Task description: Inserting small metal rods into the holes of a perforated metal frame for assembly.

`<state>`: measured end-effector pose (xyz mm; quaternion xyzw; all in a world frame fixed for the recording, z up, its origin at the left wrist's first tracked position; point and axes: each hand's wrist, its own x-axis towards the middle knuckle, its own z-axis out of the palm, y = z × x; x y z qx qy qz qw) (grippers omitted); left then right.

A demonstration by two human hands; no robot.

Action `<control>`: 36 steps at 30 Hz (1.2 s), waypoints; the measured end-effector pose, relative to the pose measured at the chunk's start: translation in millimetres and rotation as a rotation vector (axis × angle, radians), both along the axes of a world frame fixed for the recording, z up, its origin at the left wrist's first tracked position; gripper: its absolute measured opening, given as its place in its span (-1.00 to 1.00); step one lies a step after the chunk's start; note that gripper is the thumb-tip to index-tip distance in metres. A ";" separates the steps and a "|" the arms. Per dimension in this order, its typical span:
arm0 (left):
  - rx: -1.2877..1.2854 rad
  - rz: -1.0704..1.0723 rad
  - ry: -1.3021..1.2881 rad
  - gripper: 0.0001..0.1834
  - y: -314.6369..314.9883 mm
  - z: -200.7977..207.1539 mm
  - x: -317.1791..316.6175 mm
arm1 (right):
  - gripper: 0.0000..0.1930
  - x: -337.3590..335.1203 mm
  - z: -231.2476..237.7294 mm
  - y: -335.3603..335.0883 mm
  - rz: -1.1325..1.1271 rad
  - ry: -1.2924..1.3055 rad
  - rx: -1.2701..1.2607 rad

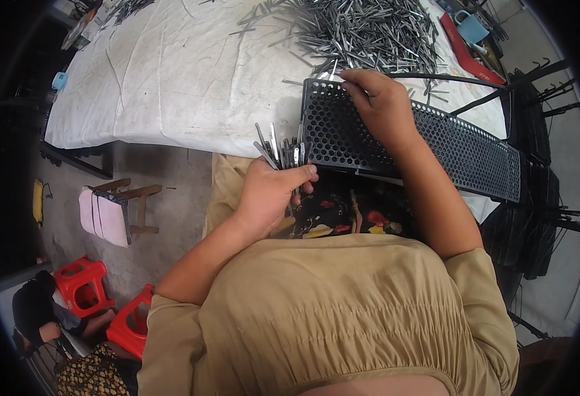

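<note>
My left hand (270, 191) is closed round a bundle of thin metal strips (285, 153), which fan upward out of the fist beside the left end of a long black perforated rack (458, 148). Over the rack's far left corner, my right hand (387, 109) pinches a single bright metal strip (333, 70) between thumb and forefinger. The rack has rows of round holes and slants across the table's near edge toward the right. Just beyond it lies a large heap of loose metal strips (369, 33).
White cloth covers the table (164, 79). A red curved piece (465, 56) and a light-blue cup (470, 28) sit at the far right, near black racks. A padded wooden stool (105, 214) and red plastic stools (81, 284) stand left. Another person (36, 307) is at lower left.
</note>
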<state>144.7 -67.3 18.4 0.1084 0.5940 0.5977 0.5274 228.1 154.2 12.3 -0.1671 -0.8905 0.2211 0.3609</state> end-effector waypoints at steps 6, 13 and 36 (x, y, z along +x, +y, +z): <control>0.111 0.002 -0.117 -0.87 0.1 -4.9 7.3 | -0.77 22.6 33.8 -60.6 0.266 -0.179 -0.884; 0.261 -0.073 -0.216 -0.79 5.4 -1.7 15.4 | -0.77 37.5 25.8 -64.2 0.377 -0.243 -1.332; -0.001 -0.053 -0.128 -0.86 13.4 -2.6 21.9 | -0.86 49.0 19.6 -33.1 0.115 -0.044 -0.986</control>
